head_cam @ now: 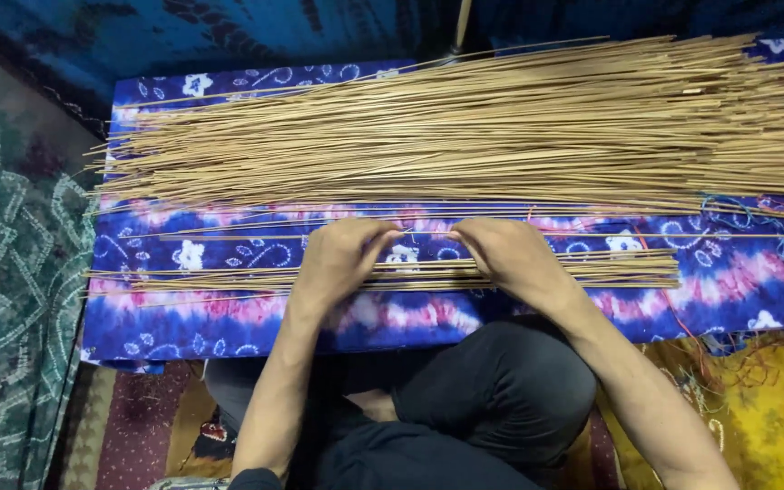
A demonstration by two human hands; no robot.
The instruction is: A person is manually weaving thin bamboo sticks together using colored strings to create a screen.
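1. Closest to the camera are the person's knees in dark trousers (492,390), folded cross-legged on the floor.
2. Under the right arm lies a yellow cloth (764,408) with thin red threads on it.
3. On the left, the floor is covered by a green patterned mat (11,272).
4. Right in front of the knees is a low board wrapped in a blue and pink tie-dye cloth (755,281) with white flowers.
5. Both arms reach forward onto this cloth.
6. The left hand (342,259) rests palm down, fingers curled in, and the fingertips pinch one thin stick (229,238) that runs sideways across the cloth.
7. The right hand (510,254) is just beside it, also palm down with fingers curled, pinching the same thin stick.
8. The two hands nearly meet in the middle, with only a little gap between the fingertips.
9. Under both hands lies a small flat bunch of sticks (610,270), laid side by side and reaching out past each hand.
10. The pinched stick sits just past this small bunch, on the far side.
11. Farther away lies a big pile of sticks (501,136), long, thin and tan, and it covers most of the far half of the cloth.
12. Behind the pile is a dark blue wall (183,32).
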